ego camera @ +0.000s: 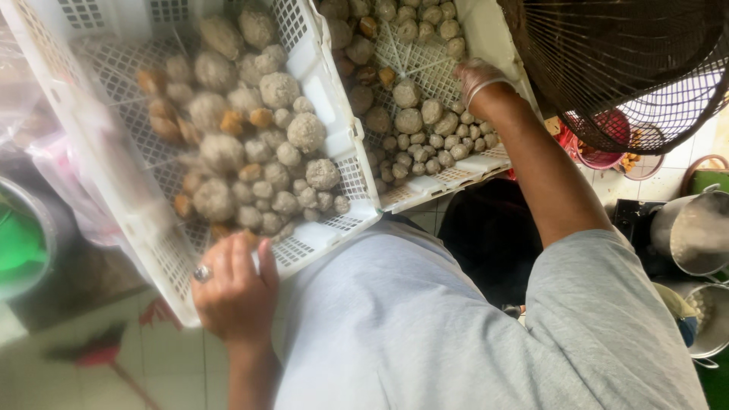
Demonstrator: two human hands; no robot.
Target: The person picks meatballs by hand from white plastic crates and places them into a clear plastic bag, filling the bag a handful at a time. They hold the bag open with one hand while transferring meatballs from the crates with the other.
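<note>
My left hand [234,287], a ring on one finger, grips the near rim of a white perforated plastic crate [319,68]. The crate is tilted and holds several grey meatballs [279,89] of different sizes and a few brown fried pieces [230,121]. My right hand [476,78], a white band at the wrist, rests on the far side of a second white crate [456,176]. That crate is also full of grey balls [408,120]. My grey shirt fills the lower middle of the view.
A dark wire fan guard [623,68] hangs at the upper right. Metal pots [695,231] stand at the right edge. A green-lined bowl [19,243] sits at the left. A red broom [99,353] lies on the tiled floor below.
</note>
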